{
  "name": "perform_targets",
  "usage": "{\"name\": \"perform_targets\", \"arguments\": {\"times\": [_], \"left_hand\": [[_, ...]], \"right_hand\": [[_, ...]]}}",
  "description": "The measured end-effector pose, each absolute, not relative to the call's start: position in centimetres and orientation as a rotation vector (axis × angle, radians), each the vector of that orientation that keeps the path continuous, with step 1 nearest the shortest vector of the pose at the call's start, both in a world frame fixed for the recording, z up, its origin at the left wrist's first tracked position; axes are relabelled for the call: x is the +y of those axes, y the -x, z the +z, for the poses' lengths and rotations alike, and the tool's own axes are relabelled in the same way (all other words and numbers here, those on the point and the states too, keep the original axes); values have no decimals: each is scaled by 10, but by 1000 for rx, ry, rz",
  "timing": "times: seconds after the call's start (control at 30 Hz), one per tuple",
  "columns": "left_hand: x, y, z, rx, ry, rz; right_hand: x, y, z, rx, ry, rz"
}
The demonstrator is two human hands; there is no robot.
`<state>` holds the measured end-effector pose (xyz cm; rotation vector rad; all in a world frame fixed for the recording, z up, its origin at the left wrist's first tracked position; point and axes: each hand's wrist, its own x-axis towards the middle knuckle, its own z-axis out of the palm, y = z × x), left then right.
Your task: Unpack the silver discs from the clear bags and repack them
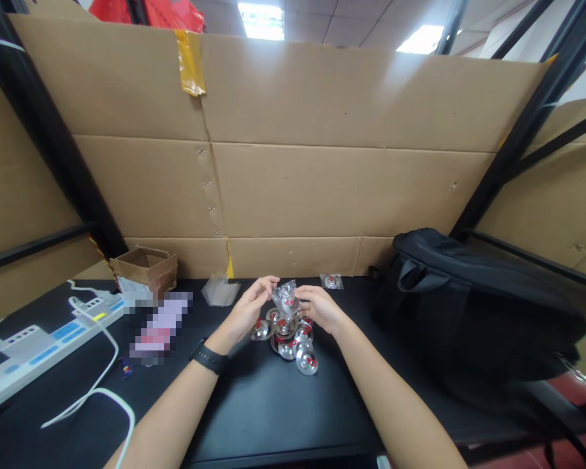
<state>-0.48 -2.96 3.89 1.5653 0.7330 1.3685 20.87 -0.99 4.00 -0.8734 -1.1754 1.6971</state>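
Observation:
A small clear plastic bag (pixel 285 294) hangs above a pile of shiny round metal discs. Inside or just behind the bag a red mark shows, and I cannot tell whether a disc is in it. My left hand (pixel 252 306) pinches the bag's left edge, with a black watch on that wrist. Its right side is between the fingers of my right hand (pixel 322 307). Below both hands lie several silver discs (pixel 306 359) with red marks, overlapping on the black table (pixel 283 417).
A stack of clear bags (pixel 221 291) lies left of my hands, and one bagged disc (pixel 331 281) at the back. A cardboard box (pixel 149 267), a blurred pinkish item (pixel 161 326) and a white power strip (pixel 43 355) are left. A black backpack (pixel 469 312) stands right.

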Motion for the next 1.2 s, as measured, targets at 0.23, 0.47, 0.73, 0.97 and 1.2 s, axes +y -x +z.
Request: {"name": "perform_targets", "arguments": {"times": [0.23, 0.47, 0.73, 0.97, 1.2], "left_hand": [[-20, 17, 32, 1220, -2058, 1222], [-16, 12, 16, 1520, -2134, 1277], [-12, 11, 13, 1247, -1888, 1337], [-14, 1, 10, 1125, -1703, 1345], [-12, 8, 7, 1358, -1806, 1259]], "right_hand": [[0, -220, 42, -1489, 1000, 1122], [-1, -214, 42, -1367, 1008, 1019], [-1, -216, 41, -1293, 973, 1147], [-8, -208, 42, -1370, 925, 1161], [4, -220, 40, -1255, 1049, 927]]}}
